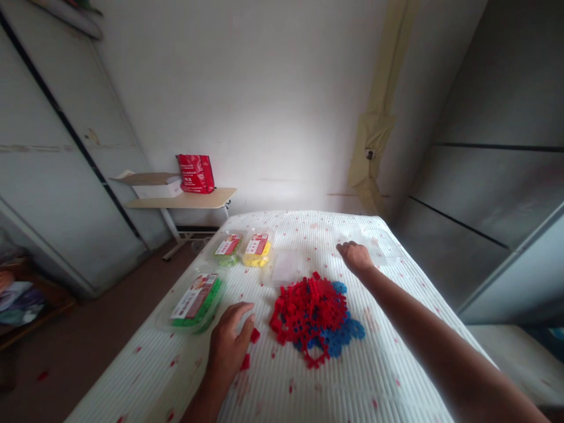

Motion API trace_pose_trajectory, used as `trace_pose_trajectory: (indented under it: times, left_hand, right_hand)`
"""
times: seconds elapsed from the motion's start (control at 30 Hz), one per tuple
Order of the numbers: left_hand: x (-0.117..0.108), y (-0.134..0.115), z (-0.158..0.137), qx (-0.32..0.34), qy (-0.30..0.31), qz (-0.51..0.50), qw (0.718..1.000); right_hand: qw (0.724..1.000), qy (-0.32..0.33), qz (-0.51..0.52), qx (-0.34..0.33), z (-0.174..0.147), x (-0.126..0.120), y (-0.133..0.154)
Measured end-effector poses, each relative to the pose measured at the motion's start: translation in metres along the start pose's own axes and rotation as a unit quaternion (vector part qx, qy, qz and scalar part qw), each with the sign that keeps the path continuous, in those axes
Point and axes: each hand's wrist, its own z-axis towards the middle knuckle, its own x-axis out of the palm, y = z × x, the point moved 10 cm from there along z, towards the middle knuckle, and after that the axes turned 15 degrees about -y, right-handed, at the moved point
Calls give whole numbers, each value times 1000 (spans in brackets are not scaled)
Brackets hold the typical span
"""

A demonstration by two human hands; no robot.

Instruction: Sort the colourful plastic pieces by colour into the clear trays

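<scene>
A heap of red plastic interlocking building pieces [304, 305] lies mid-table, with blue pieces [341, 338] beneath it and to its right. My left hand [230, 338] rests left of the heap, thumb apart from the curved fingers, holding nothing visible. Beside its thumb lie two small loose red pieces [255, 335]. Beyond the heap, my right hand [356, 257] is closed at the near left part of a clear plastic container [382, 245]. Its fingertips are partly hidden, but they appear to grip the container's edge.
Lidded boxes hold green pieces [198, 299], light green pieces [227, 249] and yellow pieces [257, 249] on the left. A clear lid or tray [284, 267] lies behind the heap. A side table [202, 200] bears a red bag [196, 174]. Grey cabinets [497, 194] stand right.
</scene>
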Motion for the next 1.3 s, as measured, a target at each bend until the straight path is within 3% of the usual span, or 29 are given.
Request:
trace_pose_trajectory:
  times: [0.17,0.3,0.47,0.57,0.73,1.13,1.3]
  left_hand:
    - [13,12,-10,-27,40,25,999]
    - [31,8,-14,-34,91,5,995]
    - [59,-12,-7,-11,138,-14,990]
    - [72,-24,-4,16,157,3,988]
    - [85,-33,-5,31,200,45,978]
    - [91,-52,-12,43,261,-22,964]
    - [100,-65,-19,39,243,-54,968]
  right_hand:
    - [999,-28,15,12,-6,-19,13]
    - [979,-56,191,-44,-14,-32,54]
    - [926,45,367,-78,-15,3,96]
    - [921,69,377,-74,-11,17,108]
    - [919,95,369,-106,-16,14,128]
    - [907,154,375,-116,-26,5,131]
    - [910,129,392,-29,-14,12,113]
